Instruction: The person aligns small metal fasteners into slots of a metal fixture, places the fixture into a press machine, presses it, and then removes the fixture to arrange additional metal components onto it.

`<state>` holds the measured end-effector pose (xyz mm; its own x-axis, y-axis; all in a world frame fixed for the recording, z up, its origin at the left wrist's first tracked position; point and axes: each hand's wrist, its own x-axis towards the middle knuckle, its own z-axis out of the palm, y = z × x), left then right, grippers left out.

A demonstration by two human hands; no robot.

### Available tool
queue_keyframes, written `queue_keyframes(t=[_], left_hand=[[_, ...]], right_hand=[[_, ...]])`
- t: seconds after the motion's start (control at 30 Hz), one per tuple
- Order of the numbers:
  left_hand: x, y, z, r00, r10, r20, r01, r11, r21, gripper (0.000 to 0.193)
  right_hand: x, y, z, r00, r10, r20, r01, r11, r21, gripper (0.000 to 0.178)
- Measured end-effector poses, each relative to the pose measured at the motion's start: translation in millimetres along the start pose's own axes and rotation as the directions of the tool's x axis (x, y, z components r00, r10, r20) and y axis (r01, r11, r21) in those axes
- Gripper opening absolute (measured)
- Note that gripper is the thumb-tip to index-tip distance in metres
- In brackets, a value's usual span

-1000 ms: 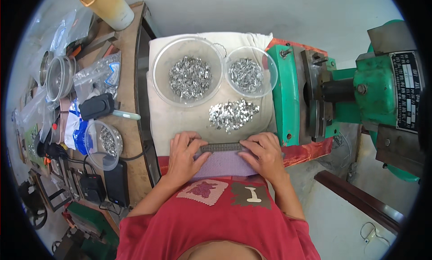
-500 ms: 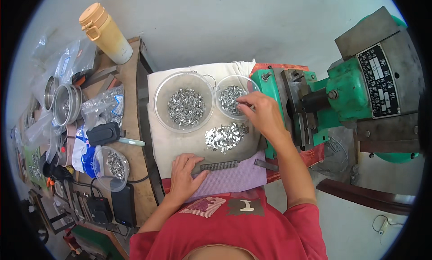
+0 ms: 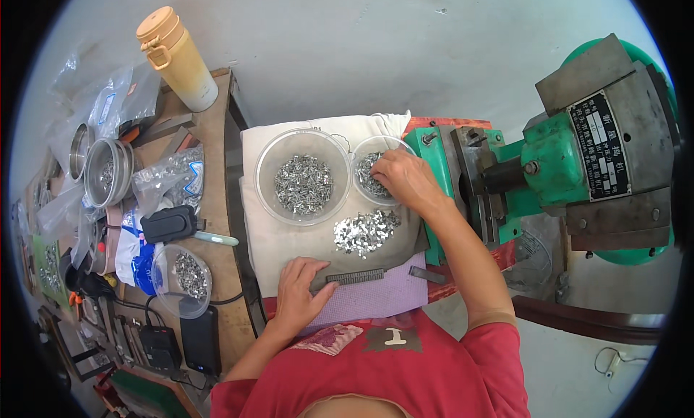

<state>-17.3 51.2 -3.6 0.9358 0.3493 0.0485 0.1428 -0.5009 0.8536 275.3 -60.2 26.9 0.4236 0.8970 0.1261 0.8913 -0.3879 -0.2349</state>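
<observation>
My left hand (image 3: 295, 296) rests on the cloth, with thumb and fingers on either side of the left end of a dark notched metal bar (image 3: 356, 277). A row of small slots or pieces runs along the bar, too fine to make out. My right hand (image 3: 406, 178) reaches into a small clear tub (image 3: 359, 187) of small silvery metal parts, fingertips pinched together and partly hidden. Left of it stands a bigger clear tub (image 3: 264, 194), holding many similar metal parts (image 3: 303, 185). Between the tubs and the bar lies a loose pile of flat shiny metal pieces (image 3: 365, 233).
A green press machine (image 3: 553, 158) stands close on the right. A short dark metal strip (image 3: 426, 275) lies on the purple mat (image 3: 376, 301). The wooden side table (image 3: 224, 262) at left carries a yellow bottle (image 3: 181, 64), bags, a tub of parts (image 3: 182, 280) and a black phone-like slab (image 3: 200, 342).
My right hand has moved slightly left and deeper over the small tub, its fingers now lower among the parts. The left hand stays at the bar. The whole view has shifted slightly.
</observation>
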Motion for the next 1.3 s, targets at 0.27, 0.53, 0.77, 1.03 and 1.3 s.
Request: queue_keyframes(t=[0.27,0.53,0.77,1.03,1.3], left_hand=[[1,-2,0,1.000,0.020,-0.014,-0.020,1.000,0.005,0.041],[1,-2,0,1.000,-0.009,0.006,0.009,1.000,-0.027,0.042],[0,-3,1,1.000,0.020,-0.006,-0.020,1.000,-0.016,0.045],[-1,-1,1,1.000,0.007,-0.014,-0.007,1.000,-0.011,0.047],[2,14,-5,0.996,-0.087,0.022,0.090,0.977,-0.193,0.042]], right_hand=[[4,1,-1,0.996,-0.073,0.059,0.074,0.997,-0.024,0.007],[7,1,-4,0.989,-0.126,0.072,0.126,0.992,0.007,0.009],[8,1,6,0.986,-0.123,0.117,0.136,0.984,-0.111,0.012],[11,-4,12,0.984,-0.164,0.066,0.170,0.981,-0.098,0.015],[16,0,13,0.986,-0.129,0.108,0.134,0.990,-0.044,0.014]])
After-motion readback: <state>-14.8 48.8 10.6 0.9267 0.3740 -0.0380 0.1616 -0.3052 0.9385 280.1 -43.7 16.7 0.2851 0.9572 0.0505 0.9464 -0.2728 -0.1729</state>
